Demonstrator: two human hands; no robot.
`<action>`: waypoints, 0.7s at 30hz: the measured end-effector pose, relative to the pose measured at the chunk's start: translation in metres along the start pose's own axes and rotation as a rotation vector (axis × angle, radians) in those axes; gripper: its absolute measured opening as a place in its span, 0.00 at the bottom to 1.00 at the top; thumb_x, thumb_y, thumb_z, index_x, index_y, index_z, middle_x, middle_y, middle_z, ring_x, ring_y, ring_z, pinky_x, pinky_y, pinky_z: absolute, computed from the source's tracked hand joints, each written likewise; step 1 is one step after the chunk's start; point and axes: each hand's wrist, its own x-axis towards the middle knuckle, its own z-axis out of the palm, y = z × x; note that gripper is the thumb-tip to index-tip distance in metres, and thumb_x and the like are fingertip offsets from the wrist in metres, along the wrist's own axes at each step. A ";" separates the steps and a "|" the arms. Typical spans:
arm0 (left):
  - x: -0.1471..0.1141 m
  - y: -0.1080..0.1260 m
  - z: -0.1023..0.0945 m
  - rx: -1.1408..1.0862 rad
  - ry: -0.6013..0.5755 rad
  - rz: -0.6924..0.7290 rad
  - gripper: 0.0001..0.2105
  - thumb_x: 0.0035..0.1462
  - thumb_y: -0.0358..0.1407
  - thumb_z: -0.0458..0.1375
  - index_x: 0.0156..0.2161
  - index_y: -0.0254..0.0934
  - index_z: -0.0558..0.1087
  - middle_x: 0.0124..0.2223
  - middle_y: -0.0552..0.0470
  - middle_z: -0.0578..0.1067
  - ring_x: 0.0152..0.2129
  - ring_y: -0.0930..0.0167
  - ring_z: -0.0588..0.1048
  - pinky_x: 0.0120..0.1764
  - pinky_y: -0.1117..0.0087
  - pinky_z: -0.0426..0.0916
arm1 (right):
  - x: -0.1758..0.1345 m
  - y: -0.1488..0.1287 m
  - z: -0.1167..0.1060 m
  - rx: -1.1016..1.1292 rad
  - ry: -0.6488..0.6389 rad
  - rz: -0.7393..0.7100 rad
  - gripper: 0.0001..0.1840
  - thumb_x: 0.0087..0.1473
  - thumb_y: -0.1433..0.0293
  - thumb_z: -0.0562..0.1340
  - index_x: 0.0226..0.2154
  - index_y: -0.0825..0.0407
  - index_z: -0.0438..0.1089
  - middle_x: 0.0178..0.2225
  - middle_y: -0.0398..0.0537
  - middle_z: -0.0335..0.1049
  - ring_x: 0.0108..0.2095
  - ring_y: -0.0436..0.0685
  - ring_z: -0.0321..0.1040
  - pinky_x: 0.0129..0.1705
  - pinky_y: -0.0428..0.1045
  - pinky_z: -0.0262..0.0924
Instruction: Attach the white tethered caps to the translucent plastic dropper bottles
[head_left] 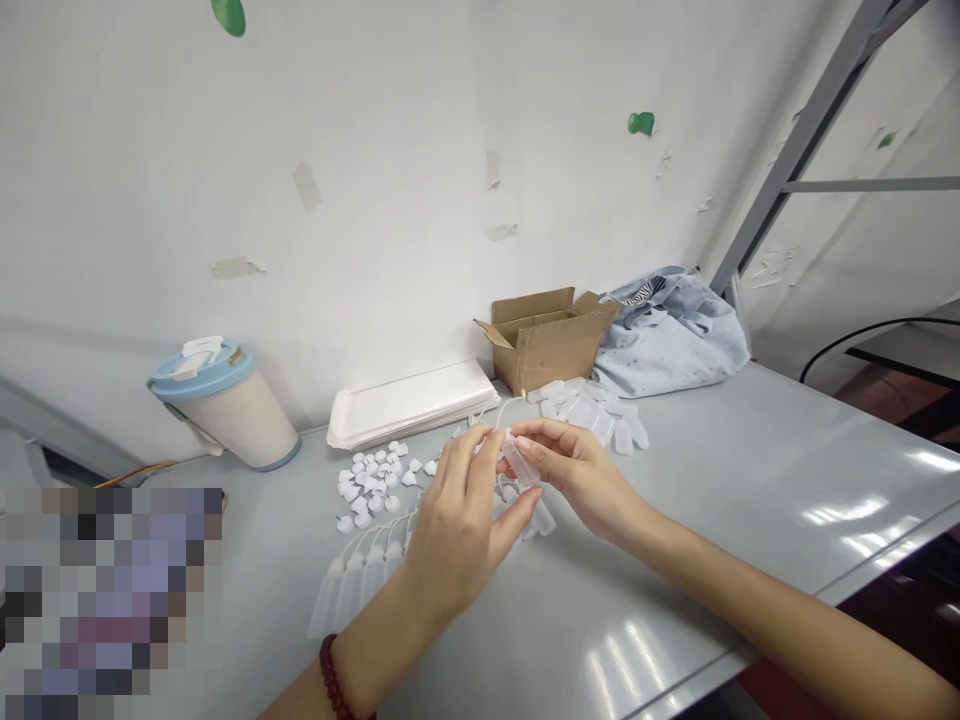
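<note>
A small frosted plastic tube (pixel 520 464) is held between my two hands, above the table. My left hand (pixel 459 505) has its fingertips at the tube's upper end and its thumb near the lower end. My right hand (pixel 574 470) pinches the same tube from the right with thumb and index finger. A pale cord (pixel 513 405) loops up behind the fingertips; its attachment is hidden. Below and left of my left hand lies a row of frosted tubes with white caps and cords (pixel 352 580). A few more tubes (pixel 541 518) lie partly hidden beneath my hands.
Loose white caps (pixel 371 480) are scattered left of my hands. Behind are a stack of flat white boxes (pixel 412 400), an open cardboard box (pixel 555 345) and a pile of frosted tubes (pixel 589 410). A blue cloth bag (pixel 671 335) and a lidded cup (pixel 232 410) stand by the wall.
</note>
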 end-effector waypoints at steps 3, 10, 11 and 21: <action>0.000 0.000 0.001 0.030 -0.006 0.009 0.22 0.58 0.34 0.58 0.55 0.29 0.59 0.50 0.36 0.67 0.48 0.59 0.69 0.48 0.57 0.70 | -0.001 -0.001 0.001 0.043 -0.012 0.032 0.13 0.48 0.62 0.67 0.36 0.52 0.70 0.31 0.46 0.74 0.34 0.55 0.74 0.36 0.49 0.65; 0.001 0.005 -0.001 -0.040 0.002 0.040 0.18 0.56 0.27 0.59 0.52 0.29 0.63 0.47 0.38 0.69 0.44 0.62 0.70 0.45 0.59 0.71 | 0.000 -0.006 0.002 0.018 -0.050 0.007 0.09 0.49 0.64 0.66 0.31 0.52 0.69 0.27 0.43 0.72 0.29 0.53 0.73 0.34 0.48 0.64; 0.001 0.006 -0.002 -0.050 -0.001 0.044 0.19 0.56 0.27 0.59 0.52 0.29 0.63 0.47 0.38 0.69 0.44 0.62 0.70 0.44 0.59 0.72 | 0.000 -0.007 0.001 0.017 -0.053 0.007 0.09 0.50 0.64 0.65 0.31 0.53 0.69 0.26 0.42 0.72 0.29 0.53 0.73 0.33 0.48 0.64; 0.005 0.005 -0.002 -0.145 -0.021 0.059 0.20 0.56 0.28 0.59 0.53 0.34 0.62 0.49 0.40 0.71 0.47 0.61 0.70 0.47 0.55 0.70 | 0.007 -0.015 -0.013 -0.163 -0.149 0.018 0.09 0.52 0.65 0.61 0.31 0.54 0.69 0.24 0.43 0.73 0.26 0.56 0.75 0.30 0.50 0.67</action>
